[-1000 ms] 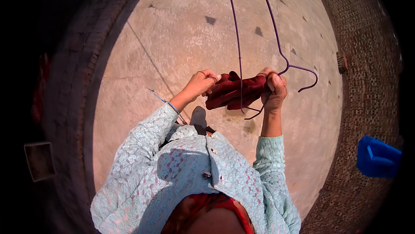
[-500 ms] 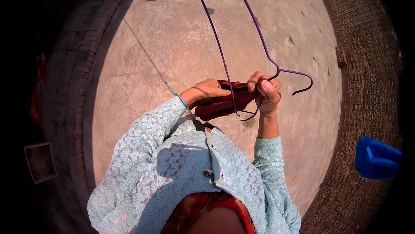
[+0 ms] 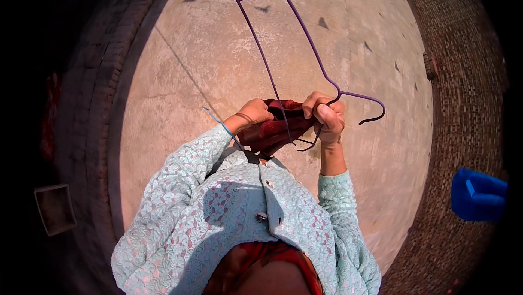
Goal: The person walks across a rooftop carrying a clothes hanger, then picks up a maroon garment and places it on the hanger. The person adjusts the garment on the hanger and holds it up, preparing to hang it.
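Note:
A dark red piece of cloth (image 3: 275,134), gathered in folds, is stretched between my two hands in front of my chest. My left hand (image 3: 254,114) grips its left side, the fingers curled into the fabric. With my right hand (image 3: 329,118) I clutch the cloth's right edge and, in the same fist, a purple clothes hanger (image 3: 339,93). The hanger's hook sticks out to the right of that fist, while its long frame reaches away toward the top of the view. One of its bars crosses in front of the cloth.
A thin line with a blue cord (image 3: 219,121) passes close to my left wrist. Below lies sunlit concrete ground (image 3: 190,71). Brick paving (image 3: 463,109) runs along the right, with a blue object (image 3: 477,196) on it. A rectangular box (image 3: 55,209) stands at the left.
Both hands, the cloth and the hanger have shifted slightly left. My left fingers have curled further into the cloth, and its folds now spread more openly.

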Action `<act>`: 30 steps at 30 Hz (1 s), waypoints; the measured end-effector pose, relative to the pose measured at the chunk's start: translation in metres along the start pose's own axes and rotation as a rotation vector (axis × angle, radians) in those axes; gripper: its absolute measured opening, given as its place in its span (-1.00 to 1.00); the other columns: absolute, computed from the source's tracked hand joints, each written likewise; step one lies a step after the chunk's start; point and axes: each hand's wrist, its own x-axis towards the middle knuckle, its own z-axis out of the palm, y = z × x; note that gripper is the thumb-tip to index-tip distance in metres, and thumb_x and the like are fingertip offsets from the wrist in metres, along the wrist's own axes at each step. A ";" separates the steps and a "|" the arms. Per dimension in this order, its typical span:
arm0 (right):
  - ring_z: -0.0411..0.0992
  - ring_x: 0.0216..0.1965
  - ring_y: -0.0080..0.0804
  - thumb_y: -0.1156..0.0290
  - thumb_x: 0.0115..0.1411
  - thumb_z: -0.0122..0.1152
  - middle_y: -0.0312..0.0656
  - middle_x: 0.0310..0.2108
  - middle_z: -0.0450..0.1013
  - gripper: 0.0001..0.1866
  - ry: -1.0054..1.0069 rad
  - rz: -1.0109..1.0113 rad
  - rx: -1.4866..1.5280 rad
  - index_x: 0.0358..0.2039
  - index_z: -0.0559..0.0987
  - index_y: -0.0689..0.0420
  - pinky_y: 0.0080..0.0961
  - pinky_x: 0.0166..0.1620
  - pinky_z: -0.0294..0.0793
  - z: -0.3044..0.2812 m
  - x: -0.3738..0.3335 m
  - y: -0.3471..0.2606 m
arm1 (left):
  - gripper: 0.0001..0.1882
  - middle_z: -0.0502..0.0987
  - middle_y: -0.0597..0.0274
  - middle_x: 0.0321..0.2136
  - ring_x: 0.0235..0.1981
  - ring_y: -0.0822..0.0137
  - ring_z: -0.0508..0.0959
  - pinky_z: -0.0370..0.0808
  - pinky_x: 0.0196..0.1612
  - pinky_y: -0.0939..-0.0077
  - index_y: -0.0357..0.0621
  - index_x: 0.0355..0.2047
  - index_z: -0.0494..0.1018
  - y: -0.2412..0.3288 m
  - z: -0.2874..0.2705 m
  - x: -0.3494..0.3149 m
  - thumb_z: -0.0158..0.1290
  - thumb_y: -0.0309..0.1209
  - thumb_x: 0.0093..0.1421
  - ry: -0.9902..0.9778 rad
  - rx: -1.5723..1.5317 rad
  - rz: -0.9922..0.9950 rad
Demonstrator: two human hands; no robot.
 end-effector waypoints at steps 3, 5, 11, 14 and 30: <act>0.19 -0.61 -0.41 0.31 0.00 -0.05 -0.09 -0.72 0.26 -0.61 0.021 -0.030 -0.045 -0.85 0.11 0.12 -0.52 -0.49 0.17 -0.006 -0.003 0.000 | -0.82 0.48 0.30 -0.53 -0.61 0.49 0.46 0.47 -0.57 0.56 -0.20 -0.34 0.44 -0.021 -0.023 0.014 0.00 -0.44 0.01 0.177 -0.391 0.079; 0.17 -0.61 -0.43 0.31 0.02 -0.06 -0.10 -0.72 0.26 -0.62 0.036 -0.034 -0.106 -0.83 0.12 0.11 -0.52 -0.48 0.15 -0.018 -0.011 0.001 | -0.87 0.47 0.33 -0.57 -0.57 0.45 0.48 0.50 -0.53 0.51 -0.22 -0.38 0.43 0.034 -0.042 -0.027 -0.06 -0.51 0.03 0.225 -0.777 0.064; 0.18 -0.57 -0.49 0.28 0.06 -0.04 -0.14 -0.63 0.29 -0.64 0.026 0.037 -0.216 -0.77 0.20 0.17 -0.57 -0.46 0.14 -0.020 -0.025 0.008 | -0.89 0.53 0.21 -0.38 -0.42 0.42 0.56 0.57 -0.34 0.54 -0.24 -0.31 0.41 0.044 -0.089 -0.038 -0.12 -0.58 0.21 -0.002 -1.382 0.419; 0.20 -0.54 -0.55 0.25 0.09 -0.04 -0.25 -0.59 0.31 -0.68 0.021 0.028 -0.165 -0.64 0.37 0.24 -0.60 -0.45 0.16 -0.021 -0.034 0.021 | -0.92 0.52 0.24 -0.38 -0.35 0.46 0.54 0.50 -0.21 0.64 -0.25 -0.31 0.40 0.065 -0.092 -0.044 -0.04 -0.58 0.16 0.045 -1.399 0.435; 0.27 -0.54 -0.57 0.09 0.26 -0.07 -0.25 -0.58 0.35 -0.60 0.102 0.187 0.050 -0.52 0.38 0.18 -0.62 -0.40 0.28 -0.010 -0.071 0.051 | -0.92 0.44 0.40 -0.59 -0.54 0.56 0.36 0.34 -0.46 0.62 -0.29 -0.42 0.42 0.108 -0.130 -0.054 0.04 -0.56 0.03 0.563 0.141 0.505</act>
